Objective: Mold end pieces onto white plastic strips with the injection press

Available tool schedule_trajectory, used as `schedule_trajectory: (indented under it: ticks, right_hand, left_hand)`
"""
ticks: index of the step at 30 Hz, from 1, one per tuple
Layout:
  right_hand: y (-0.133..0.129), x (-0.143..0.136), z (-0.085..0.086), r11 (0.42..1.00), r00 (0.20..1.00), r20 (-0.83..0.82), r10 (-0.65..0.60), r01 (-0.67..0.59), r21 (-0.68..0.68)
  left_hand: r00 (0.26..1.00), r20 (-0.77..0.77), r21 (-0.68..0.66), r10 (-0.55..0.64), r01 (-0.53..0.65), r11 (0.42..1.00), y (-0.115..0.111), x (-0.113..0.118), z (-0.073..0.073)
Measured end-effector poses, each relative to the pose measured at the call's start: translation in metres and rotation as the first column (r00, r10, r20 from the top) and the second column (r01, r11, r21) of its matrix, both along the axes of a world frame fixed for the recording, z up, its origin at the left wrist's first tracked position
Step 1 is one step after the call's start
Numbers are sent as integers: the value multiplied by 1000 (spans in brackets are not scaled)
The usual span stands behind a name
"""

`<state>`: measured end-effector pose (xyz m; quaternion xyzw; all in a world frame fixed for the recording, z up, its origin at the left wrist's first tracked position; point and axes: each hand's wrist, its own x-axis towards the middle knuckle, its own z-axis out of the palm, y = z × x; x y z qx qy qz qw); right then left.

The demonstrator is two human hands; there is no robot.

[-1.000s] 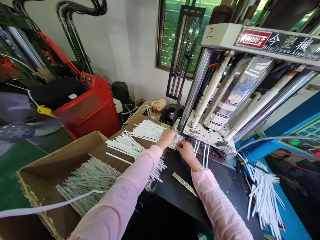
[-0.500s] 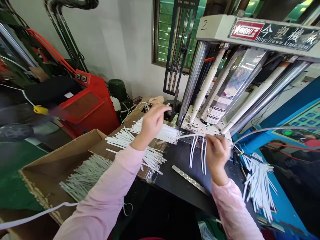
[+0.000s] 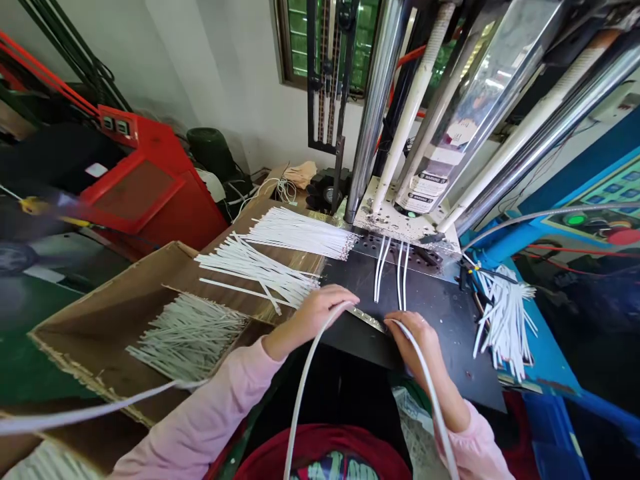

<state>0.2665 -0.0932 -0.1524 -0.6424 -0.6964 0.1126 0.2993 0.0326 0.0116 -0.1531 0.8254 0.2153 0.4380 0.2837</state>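
Note:
My left hand [image 3: 320, 311] pinches the end of a white cable [image 3: 309, 373] near the left end of a slotted metal strip [image 3: 367, 319]. At the strip's right end, my right hand [image 3: 414, 339] has its fingers closed on another white cable [image 3: 433, 393]. Both cables curve down toward my lap. The strip lies near the front edge of the black work surface [image 3: 350, 280]. Beyond it, pairs of thin white cables [image 3: 403, 277] stick out from under the machine's plate [image 3: 400, 227].
Bundles of white cables [image 3: 300, 233] lie on cardboard at the left, above an open carton [image 3: 95, 307] holding more. Another pile [image 3: 507, 320] hangs over the blue ledge at the right. Metal columns [image 3: 375, 107] rise behind the plate.
Both hands have come down and toward me, to the metal strip. White cables now arch from each hand toward my lap. The view has tilted downward.

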Motion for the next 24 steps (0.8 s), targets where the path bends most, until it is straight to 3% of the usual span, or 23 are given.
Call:
schedule_trajectory:
  ticks: [2,5,12,19,24]
  right_hand:
    - [-7,-6,-5,999,1000,7,-24,25,-23]
    - [-11,-10,-9,997,997,27,-68,69,-38]
    - [-13,-10,-13,987,990,29,-136,138,-78]
    - [-14,-11,-14,986,987,41,-152,155,-64]
    - [-14,-15,-12,991,980,148,-131,133,-6]
  left_hand:
    - [996,-58,-72,-70,66,995,-8,12,-20]
    - [989,-97,-120,-109,97,988,-13,22,-29]
    - [966,-203,-145,-159,131,981,-11,28,-18]
    - [924,-341,-13,-173,179,984,-14,31,-11]
    - [894,-443,58,-75,113,992,-16,34,-12]
